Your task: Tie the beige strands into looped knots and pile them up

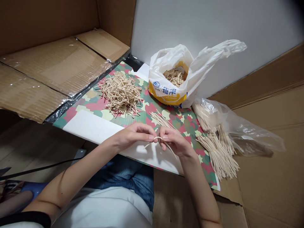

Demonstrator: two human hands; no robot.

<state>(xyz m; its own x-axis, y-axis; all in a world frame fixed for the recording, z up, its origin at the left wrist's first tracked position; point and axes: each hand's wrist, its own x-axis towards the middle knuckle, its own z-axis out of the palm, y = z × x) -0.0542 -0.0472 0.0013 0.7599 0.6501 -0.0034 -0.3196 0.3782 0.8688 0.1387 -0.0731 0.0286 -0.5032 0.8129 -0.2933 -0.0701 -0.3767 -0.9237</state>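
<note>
Close together over the near edge of the table, both hands pinch one thin, pale rattan-like stick. My left hand grips it between thumb and fingers, and my right hand grips it just beside. Between the fingertips the stick bends in a small arch, its two ends hanging down. A dark, thin piece shows at the right fingers; I cannot make out what it is. Just beyond the hands lies a small row of straight sticks. Further back left is a heap of short cut pieces.
Behind stands a white and yellow plastic bag with more short pieces inside. At the right lie tied bundles of long sticks, partly in a clear plastic bag. Cardboard borders the camouflage-patterned table.
</note>
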